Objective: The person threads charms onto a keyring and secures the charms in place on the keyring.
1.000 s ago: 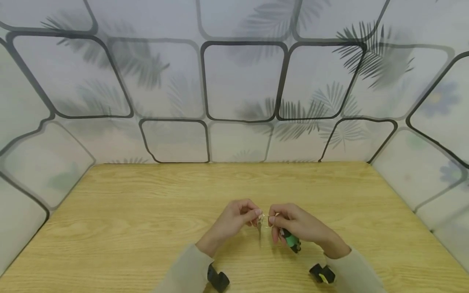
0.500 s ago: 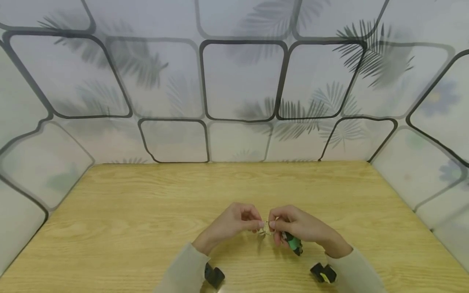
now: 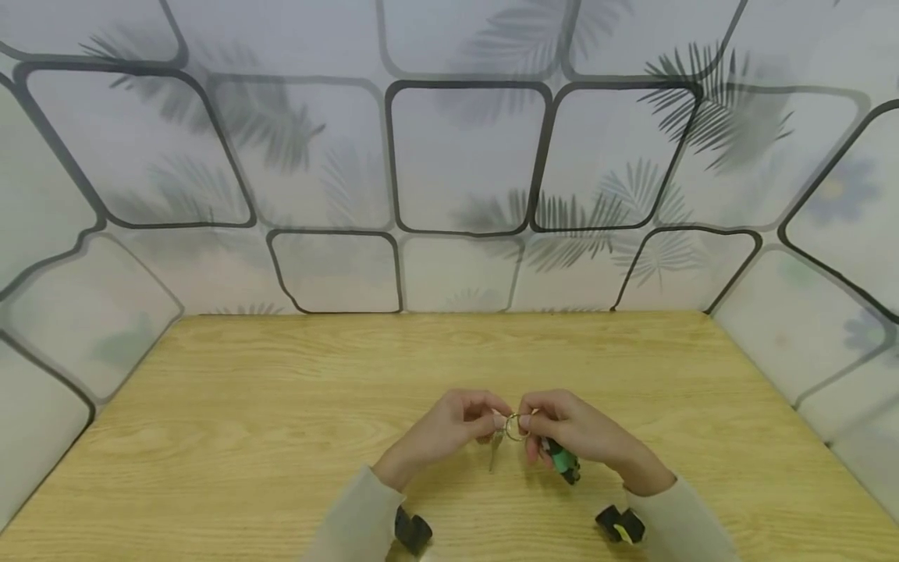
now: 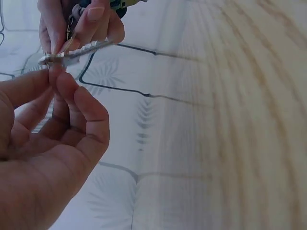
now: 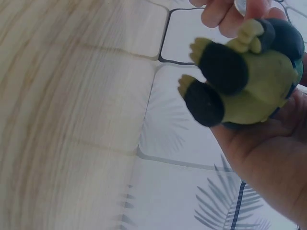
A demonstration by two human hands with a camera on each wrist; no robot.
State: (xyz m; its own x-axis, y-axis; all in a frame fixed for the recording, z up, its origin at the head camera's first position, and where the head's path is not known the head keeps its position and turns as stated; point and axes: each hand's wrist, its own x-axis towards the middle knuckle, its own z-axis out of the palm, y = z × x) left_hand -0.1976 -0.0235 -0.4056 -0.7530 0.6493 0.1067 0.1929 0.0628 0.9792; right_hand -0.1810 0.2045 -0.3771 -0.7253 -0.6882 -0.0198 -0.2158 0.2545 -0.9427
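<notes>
Between the two hands in the head view is a gold-coloured key ring [image 3: 517, 441]. My left hand [image 3: 438, 433] pinches its left side with thumb and index finger. A metal key [image 3: 495, 454] dangles below those fingertips; in the left wrist view the toothed key [image 4: 91, 48] lies across just above them. My right hand [image 3: 579, 429] pinches the ring's other side. Under its palm hangs a green and black figurine keychain [image 3: 564, 460]. The right wrist view shows the figurine's yellowish belly [image 5: 264, 84] and dark feet up close, covering the right fingers partly.
A wood-grain table [image 3: 302, 406] lies beneath both hands. Patterned pale cloth [image 3: 463, 156] with dark outlines and leaves stands behind and at both sides. Black wrist devices sit at the left cuff [image 3: 413, 531] and right cuff [image 3: 620, 524].
The ring and key were bunched at the fingertips; now the ring's round shape faces the head camera and the key hangs lower left. Both hands have shifted only slightly.
</notes>
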